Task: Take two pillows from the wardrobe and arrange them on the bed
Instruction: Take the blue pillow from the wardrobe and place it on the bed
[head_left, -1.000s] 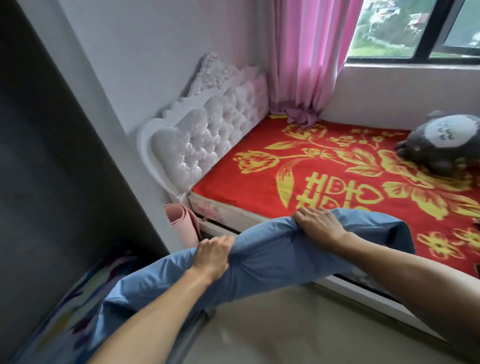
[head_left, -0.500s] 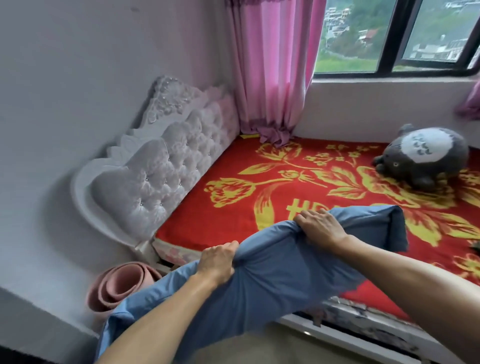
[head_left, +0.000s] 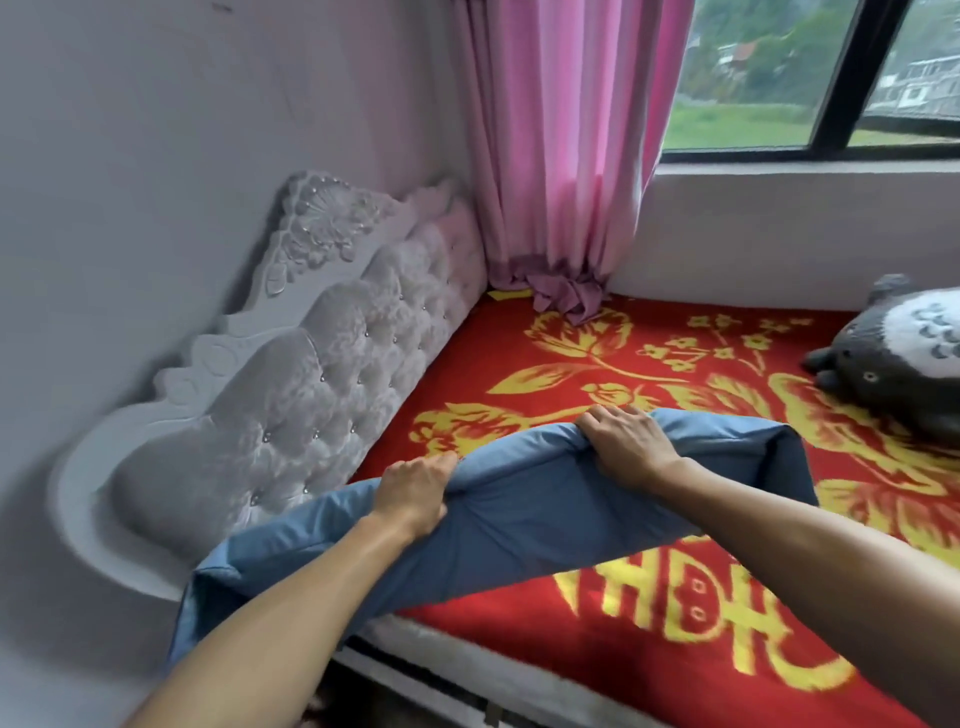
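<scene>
A long blue pillow hangs in the air above the near edge of the bed, which is covered by a red blanket with yellow flowers. My left hand grips the pillow's top edge near its middle. My right hand grips the same edge further right. The pillow's left end droops past the bed's corner, and its right end folds down. Only one pillow is in view.
A white tufted headboard stands against the left wall. A pink curtain hangs in the far corner beside the window. A grey plush toy lies on the bed at the right.
I have moved closer to the bed, carrying the pillow forward over its near edge. The dark wardrobe and the rolled pink mat have left the view.
</scene>
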